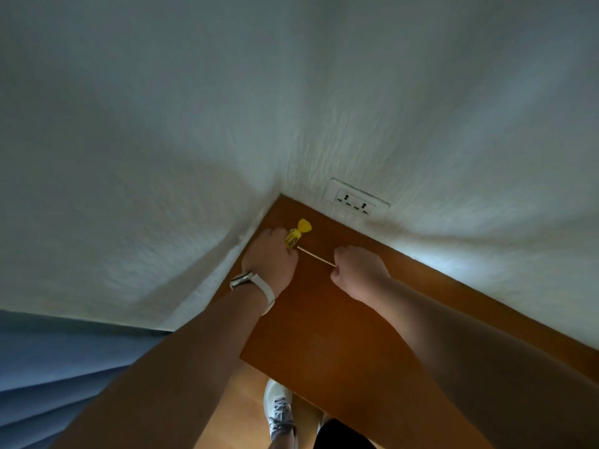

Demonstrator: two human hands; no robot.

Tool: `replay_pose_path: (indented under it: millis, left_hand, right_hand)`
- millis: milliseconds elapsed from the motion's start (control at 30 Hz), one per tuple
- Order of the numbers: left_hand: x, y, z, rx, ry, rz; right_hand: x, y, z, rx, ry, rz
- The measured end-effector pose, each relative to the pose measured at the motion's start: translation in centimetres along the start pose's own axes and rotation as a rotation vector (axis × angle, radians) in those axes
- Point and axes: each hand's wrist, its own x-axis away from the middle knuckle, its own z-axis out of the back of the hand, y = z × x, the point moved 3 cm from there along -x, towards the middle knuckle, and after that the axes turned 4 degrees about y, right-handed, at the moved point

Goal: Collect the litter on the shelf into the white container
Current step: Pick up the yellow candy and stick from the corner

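Both hands reached into the far corner of the brown wooden shelf [356, 319], where two white textured walls [162, 157] met. The left hand [270, 260], with a pale watch [251, 286] on its wrist, lay curled at the corner, its fingers [285, 236] closed against a yellow wrapper [297, 233]. The wrapper's twisted, flared end stuck out beyond the knuckles toward the wall, and its printed body sat tucked under the fingertips, resting on or just above the shelf; which of the two could not be told. The right hand [358, 270] was bunched into a loose fist just beside it, fingers together and pinched on the near end of a thin pale stick [316, 256]. The stick ran slantwise between the two hands, its far end meeting the left hand just below the wrapper. Whether the stick joined the wrapper could not be made out. A double wall socket [356, 202] sat on the right-hand wall just above the shelf's back edge. Below the shelf's front edge a white sneaker [278, 413] stood on a wooden floor [240, 400], and blue fabric [64, 367] filled the lower left.
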Motion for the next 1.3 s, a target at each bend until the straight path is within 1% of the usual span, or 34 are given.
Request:
replay_pose_path:
  millis: [233,333,433,600,833,1067,1200,1300]
  left_hand:
    - [4.0,2.7,1.8,0.084,-0.037,0.005]
    - [5.2,5.0,2.3,0.133,-0.035,-0.067]
    - [6.0,7.6,2.6,0.194,-0.051,-0.105]
    - [7.7,13.0,2.5,0.247,-0.085,-0.231]
    - [11.3,21.0,0.1,0.247,-0.182,-0.42]
    - [15.6,28.5,-4.2,0.296,-0.289,-0.445]
    - [19.4,33.2,-6.7,0.313,-0.332,-0.509]
    - [22.3,36.6,-8.8,0.304,-0.371,-0.53]
  right_hand:
    - [6.2,2.1,2.2,-0.285,0.088,-0.209]
    - [9.3,3.6,3.0,-0.385,0.119,-0.309]
    - [12.7,5.3,4.2,-0.434,0.179,-0.356]
    - [18.7,8.9,5.8,-0.519,0.324,-0.51]
    - [27.2,13.8,7.3,-0.624,0.524,-0.68]
    - [35.2,20.3,7.4,-0.658,0.662,-0.789]
    - [40.3,24.3,7.1,-0.713,0.761,-0.865]
    - [44.0,27.9,7.2,-0.744,0.842,-0.873]
